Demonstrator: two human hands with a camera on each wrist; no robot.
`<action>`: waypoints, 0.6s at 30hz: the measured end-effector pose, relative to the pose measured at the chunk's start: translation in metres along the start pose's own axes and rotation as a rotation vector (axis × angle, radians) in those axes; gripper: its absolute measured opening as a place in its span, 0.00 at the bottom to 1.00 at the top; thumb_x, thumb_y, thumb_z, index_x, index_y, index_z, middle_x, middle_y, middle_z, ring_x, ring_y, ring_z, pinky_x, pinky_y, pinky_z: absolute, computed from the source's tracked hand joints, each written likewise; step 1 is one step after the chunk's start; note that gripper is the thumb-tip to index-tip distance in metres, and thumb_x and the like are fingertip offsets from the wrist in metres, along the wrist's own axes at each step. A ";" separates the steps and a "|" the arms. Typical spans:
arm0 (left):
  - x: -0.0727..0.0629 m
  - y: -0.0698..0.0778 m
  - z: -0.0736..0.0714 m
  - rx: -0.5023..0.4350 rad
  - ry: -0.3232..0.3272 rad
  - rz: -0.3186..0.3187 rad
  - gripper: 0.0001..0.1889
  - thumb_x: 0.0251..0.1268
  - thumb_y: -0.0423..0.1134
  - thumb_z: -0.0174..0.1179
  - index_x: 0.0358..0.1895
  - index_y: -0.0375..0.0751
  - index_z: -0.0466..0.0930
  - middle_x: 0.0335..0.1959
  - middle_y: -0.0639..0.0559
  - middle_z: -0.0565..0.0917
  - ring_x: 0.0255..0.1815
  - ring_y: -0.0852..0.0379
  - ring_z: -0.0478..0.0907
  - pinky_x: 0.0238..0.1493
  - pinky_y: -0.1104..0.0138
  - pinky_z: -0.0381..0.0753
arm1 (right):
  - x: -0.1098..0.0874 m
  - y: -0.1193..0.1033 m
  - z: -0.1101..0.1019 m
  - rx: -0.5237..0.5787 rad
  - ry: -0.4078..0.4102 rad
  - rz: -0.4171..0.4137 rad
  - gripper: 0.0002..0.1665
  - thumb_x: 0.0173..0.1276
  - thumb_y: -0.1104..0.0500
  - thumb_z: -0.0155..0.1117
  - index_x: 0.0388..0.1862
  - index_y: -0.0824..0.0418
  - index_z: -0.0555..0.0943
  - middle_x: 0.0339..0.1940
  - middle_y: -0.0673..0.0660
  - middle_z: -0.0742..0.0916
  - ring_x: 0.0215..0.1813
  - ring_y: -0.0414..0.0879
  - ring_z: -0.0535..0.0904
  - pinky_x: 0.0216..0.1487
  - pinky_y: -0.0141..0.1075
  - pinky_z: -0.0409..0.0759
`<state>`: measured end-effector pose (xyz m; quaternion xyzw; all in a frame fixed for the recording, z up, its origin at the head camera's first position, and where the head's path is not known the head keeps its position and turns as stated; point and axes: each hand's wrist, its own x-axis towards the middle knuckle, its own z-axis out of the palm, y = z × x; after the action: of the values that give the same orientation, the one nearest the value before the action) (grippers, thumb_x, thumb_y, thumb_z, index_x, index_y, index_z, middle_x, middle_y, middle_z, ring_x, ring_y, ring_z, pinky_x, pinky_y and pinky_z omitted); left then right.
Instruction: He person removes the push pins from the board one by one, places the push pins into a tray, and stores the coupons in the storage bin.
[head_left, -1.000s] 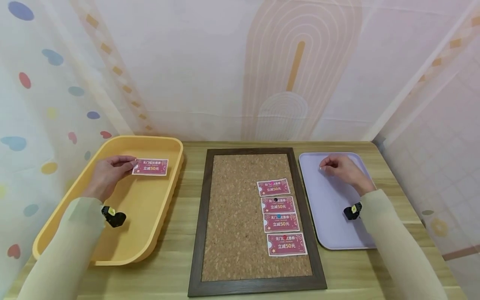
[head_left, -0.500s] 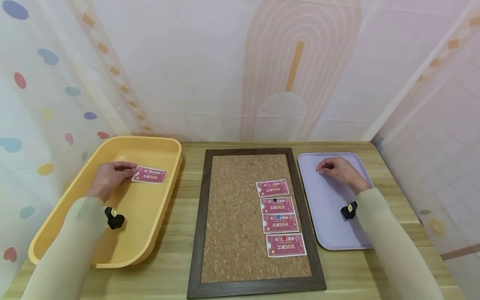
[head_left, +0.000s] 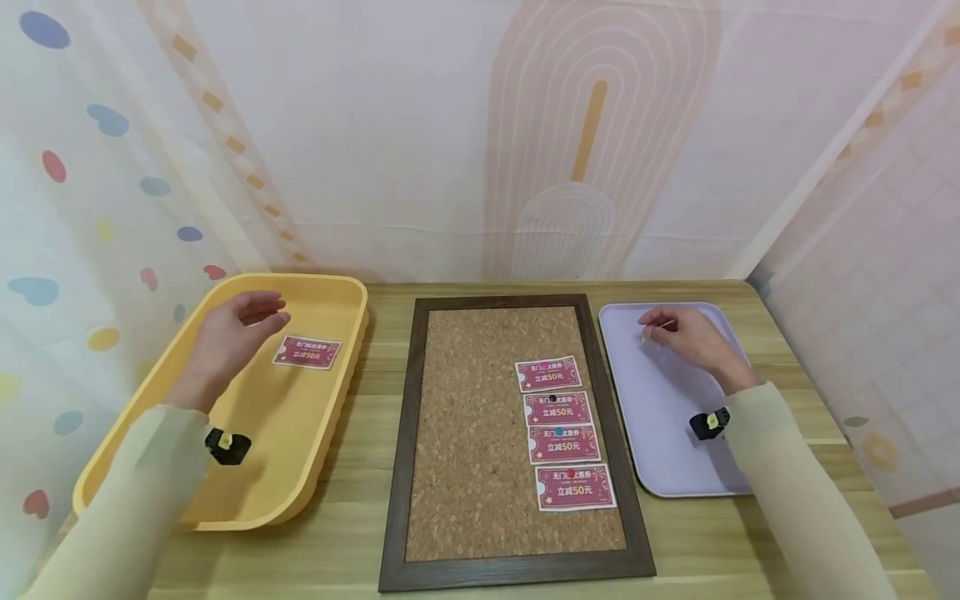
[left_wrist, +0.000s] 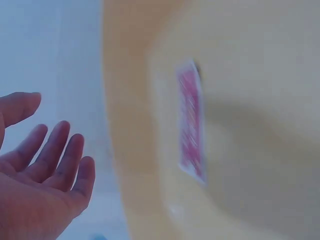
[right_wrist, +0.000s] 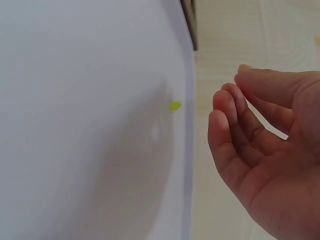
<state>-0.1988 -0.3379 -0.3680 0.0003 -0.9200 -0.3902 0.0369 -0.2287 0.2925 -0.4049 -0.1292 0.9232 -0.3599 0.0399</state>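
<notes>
My left hand [head_left: 236,342] is over the yellow tray [head_left: 330,417], fingers loosely bent and holding nothing. A magenta coupon [head_left: 307,352] is in that tray just right of the fingertips; it looks blurred in the left wrist view, apart from the hand. My right hand [head_left: 684,335] hovers over the far end of the lilac tray [head_left: 675,433] with relaxed, curved fingers. A small yellow piece [right_wrist: 174,106] appears against the tray, apart from the right fingers; its kind is too small to make out.
Between the trays lies a cork board [head_left: 472,433] with a dark wooden frame. Several matching coupons [head_left: 573,487] run down its right side, each with a small coloured pin. A patterned cloth [head_left: 375,125] hangs behind the wooden table [head_left: 360,517].
My left hand has let go of the coupon and drawn up and away from it. The small piece at my right fingertips has come free, while that hand has barely moved.
</notes>
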 end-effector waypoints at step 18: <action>-0.033 0.105 0.065 -0.316 0.128 0.278 0.16 0.75 0.34 0.63 0.60 0.31 0.79 0.51 0.50 0.84 0.49 0.65 0.81 0.52 0.79 0.77 | -0.013 -0.048 0.018 0.029 0.105 -0.083 0.12 0.77 0.62 0.64 0.52 0.70 0.82 0.44 0.63 0.87 0.44 0.53 0.80 0.43 0.34 0.77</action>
<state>-0.1670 -0.2172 -0.3403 -0.1074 -0.8345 -0.5198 0.1483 -0.2030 0.2505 -0.3860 -0.1479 0.9124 -0.3810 -0.0217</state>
